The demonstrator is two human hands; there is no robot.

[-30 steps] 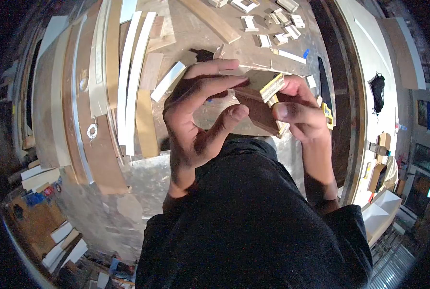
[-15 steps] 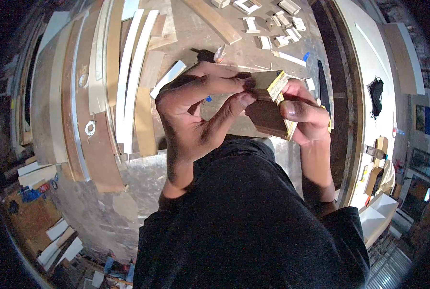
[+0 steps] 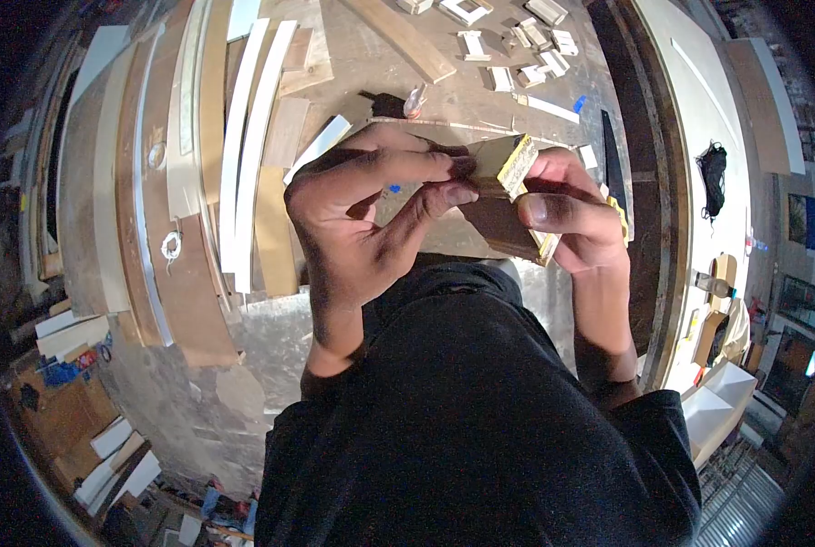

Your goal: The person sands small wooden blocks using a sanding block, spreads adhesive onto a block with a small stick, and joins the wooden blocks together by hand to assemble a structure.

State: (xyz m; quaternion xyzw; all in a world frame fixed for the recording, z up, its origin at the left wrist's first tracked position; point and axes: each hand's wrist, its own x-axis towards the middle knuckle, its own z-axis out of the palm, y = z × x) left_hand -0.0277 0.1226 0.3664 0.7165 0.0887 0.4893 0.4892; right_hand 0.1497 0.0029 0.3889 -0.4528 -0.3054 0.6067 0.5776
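Above the table's near edge, both hands hold a small wooden frame (image 3: 497, 164), with boards at top and bottom and rough, yellowish end faces. My left hand (image 3: 357, 214) pinches its left end between thumb and fingers. On the opposite side, my right hand (image 3: 582, 223) grips it, the thumb pressed near the end face and the fingers mostly hidden behind. Shadow covers the frame's lower part, so its inner shape is hard to make out.
Several small wooden frames (image 3: 500, 78) lie at the table's far right. Long white strips (image 3: 243, 173) and brown boards (image 3: 197, 292) cover the left. A plank (image 3: 398, 41) lies at the back. A black cord bundle (image 3: 713, 180) rests on the pale surface to the right.
The wooden frame has shifted slightly left and its end face is tilted a little more. Both hands moved with it and keep their grip.
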